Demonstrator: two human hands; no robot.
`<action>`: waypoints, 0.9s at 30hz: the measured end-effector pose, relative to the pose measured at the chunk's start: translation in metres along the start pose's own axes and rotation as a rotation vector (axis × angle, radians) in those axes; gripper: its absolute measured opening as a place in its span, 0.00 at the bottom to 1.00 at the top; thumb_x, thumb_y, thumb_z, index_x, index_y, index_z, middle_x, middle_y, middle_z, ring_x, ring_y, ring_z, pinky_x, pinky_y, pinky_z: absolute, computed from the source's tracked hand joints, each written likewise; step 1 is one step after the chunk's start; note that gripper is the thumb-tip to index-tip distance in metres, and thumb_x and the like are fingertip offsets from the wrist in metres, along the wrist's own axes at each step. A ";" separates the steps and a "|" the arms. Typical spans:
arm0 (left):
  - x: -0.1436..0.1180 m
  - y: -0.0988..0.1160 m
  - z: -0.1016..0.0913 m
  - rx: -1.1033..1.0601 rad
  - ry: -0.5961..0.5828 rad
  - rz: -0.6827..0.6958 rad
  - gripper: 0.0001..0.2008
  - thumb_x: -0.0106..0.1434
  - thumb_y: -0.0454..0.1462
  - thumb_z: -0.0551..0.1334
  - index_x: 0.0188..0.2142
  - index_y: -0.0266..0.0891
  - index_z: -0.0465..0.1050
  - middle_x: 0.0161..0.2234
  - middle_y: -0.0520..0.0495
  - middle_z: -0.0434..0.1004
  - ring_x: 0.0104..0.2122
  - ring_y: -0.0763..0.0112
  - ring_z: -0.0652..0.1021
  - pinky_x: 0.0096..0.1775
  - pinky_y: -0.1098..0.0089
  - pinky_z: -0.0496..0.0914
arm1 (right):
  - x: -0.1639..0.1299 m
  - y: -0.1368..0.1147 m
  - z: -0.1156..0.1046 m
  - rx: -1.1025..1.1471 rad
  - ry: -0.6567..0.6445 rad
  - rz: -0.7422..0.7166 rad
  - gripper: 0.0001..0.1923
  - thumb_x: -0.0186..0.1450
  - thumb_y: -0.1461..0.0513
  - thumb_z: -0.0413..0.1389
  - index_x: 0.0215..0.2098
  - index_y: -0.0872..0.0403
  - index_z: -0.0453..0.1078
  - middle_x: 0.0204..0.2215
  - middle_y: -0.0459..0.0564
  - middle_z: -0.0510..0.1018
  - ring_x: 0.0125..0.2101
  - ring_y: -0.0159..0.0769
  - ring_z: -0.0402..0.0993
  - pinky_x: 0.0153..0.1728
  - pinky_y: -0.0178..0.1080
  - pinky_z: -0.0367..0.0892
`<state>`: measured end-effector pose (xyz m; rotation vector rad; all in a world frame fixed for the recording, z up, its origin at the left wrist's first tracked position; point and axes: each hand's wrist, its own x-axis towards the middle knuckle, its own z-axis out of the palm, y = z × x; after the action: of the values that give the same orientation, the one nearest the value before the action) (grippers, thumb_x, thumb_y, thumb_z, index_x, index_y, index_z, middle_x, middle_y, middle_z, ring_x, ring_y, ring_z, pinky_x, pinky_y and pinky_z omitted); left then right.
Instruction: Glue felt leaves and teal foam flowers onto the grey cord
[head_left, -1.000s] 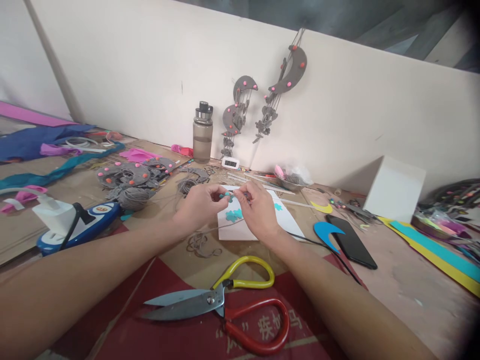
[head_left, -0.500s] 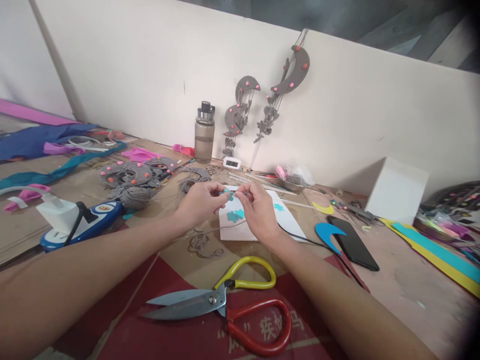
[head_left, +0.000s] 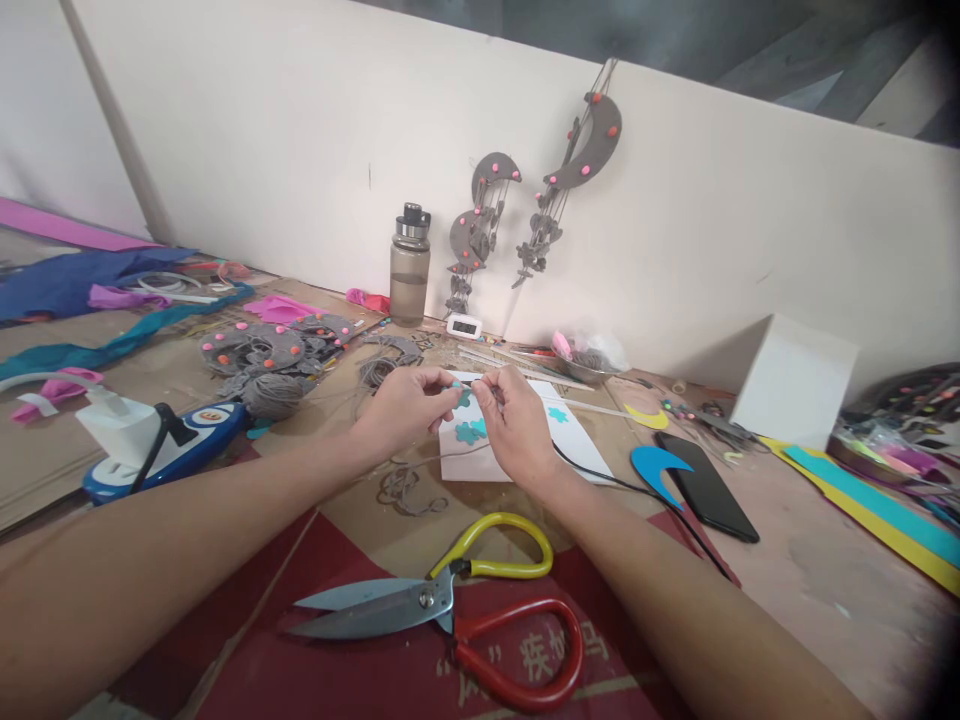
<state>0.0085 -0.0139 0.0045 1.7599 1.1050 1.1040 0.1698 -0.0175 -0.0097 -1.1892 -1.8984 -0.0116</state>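
Note:
Over the white sheet point(head_left: 585, 456), my left hand point(head_left: 405, 408) pinches a small teal flower-shaped cutout point(head_left: 464, 397) by its edge. My right hand point(head_left: 519, 428) is closed close beside it, thumb against forefinger. Grey yarn point(head_left: 442, 456) runs from the table up to the right hand and appears pinched there; the fingers hide most of it. Under the hands, more teal flower cutouts point(head_left: 470, 431) lie on the sheet, one turquoise flower point(head_left: 558, 414) apart at the right. Large scissors point(head_left: 426, 600) with a yellow and a red handle lie in front, blades parted.
A black phone point(head_left: 709, 490) lies at right, partly under a blue crescent point(head_left: 660, 474). A black cable point(head_left: 645, 490) passes beneath my right forearm. At left sit a power strip point(head_left: 187, 440) and a yarn ball point(head_left: 271, 392). A water bottle point(head_left: 409, 268) stands by the wall.
The fingers have shifted very slightly around the teal flower, and the right hand sits marginally closer to it. Everything else stays in place.

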 end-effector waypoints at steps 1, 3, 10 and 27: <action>0.000 0.001 0.000 -0.006 -0.006 0.004 0.08 0.55 0.39 0.59 0.24 0.37 0.69 0.16 0.55 0.68 0.16 0.78 0.67 0.23 0.76 0.61 | 0.000 0.000 0.000 -0.003 0.005 -0.004 0.11 0.68 0.56 0.46 0.31 0.52 0.62 0.30 0.47 0.69 0.30 0.33 0.63 0.31 0.35 0.57; -0.001 0.001 0.000 -0.015 -0.012 0.011 0.08 0.55 0.39 0.59 0.24 0.37 0.69 0.15 0.55 0.68 0.16 0.78 0.67 0.23 0.76 0.61 | -0.001 0.000 0.000 -0.009 0.018 -0.012 0.11 0.68 0.56 0.46 0.31 0.52 0.63 0.29 0.46 0.69 0.30 0.33 0.63 0.30 0.35 0.57; -0.002 0.002 0.001 -0.002 -0.021 0.030 0.09 0.56 0.40 0.59 0.24 0.37 0.69 0.15 0.55 0.67 0.16 0.78 0.67 0.23 0.76 0.61 | 0.000 -0.001 -0.001 -0.021 0.047 -0.050 0.12 0.68 0.57 0.45 0.28 0.52 0.62 0.27 0.45 0.67 0.29 0.33 0.62 0.30 0.35 0.56; 0.000 -0.011 0.003 0.100 -0.037 0.131 0.10 0.58 0.41 0.56 0.28 0.37 0.71 0.19 0.53 0.71 0.18 0.77 0.69 0.24 0.75 0.62 | 0.000 -0.003 -0.001 0.006 0.073 -0.024 0.14 0.67 0.59 0.47 0.24 0.52 0.59 0.23 0.44 0.65 0.25 0.32 0.60 0.28 0.35 0.54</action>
<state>0.0084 -0.0106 -0.0059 1.9470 1.0507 1.1064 0.1683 -0.0199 -0.0078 -1.1475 -1.8476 -0.0613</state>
